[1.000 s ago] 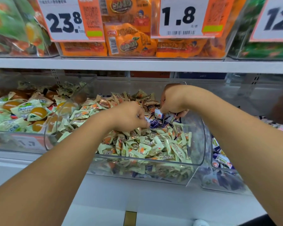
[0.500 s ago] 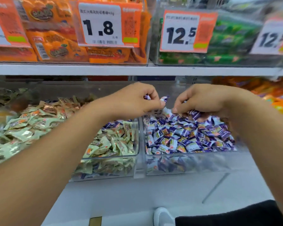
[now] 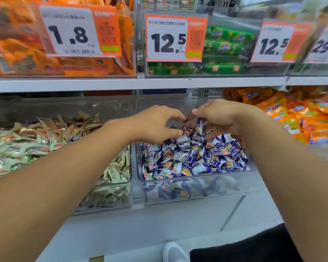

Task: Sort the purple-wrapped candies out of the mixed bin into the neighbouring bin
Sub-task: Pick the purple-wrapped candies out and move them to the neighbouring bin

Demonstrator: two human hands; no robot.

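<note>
Clear neighbouring bin (image 3: 197, 193) filled with purple-wrapped candies (image 3: 193, 157), mixed bin (image 3: 110, 197) heaped with pale green sweets (image 3: 17, 148), purple candies pinched by right hand (image 3: 218, 114), left hand (image 3: 155, 123) curled, grip cannot be told

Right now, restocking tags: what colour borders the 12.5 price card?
Orange, on the 12.5 price card, head view.

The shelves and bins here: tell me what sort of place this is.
Most likely a shop's loose-candy aisle: price tags clipped on shelf fronts, clear bins heaped with wrapped candies, packaged snacks stacked above.
</note>
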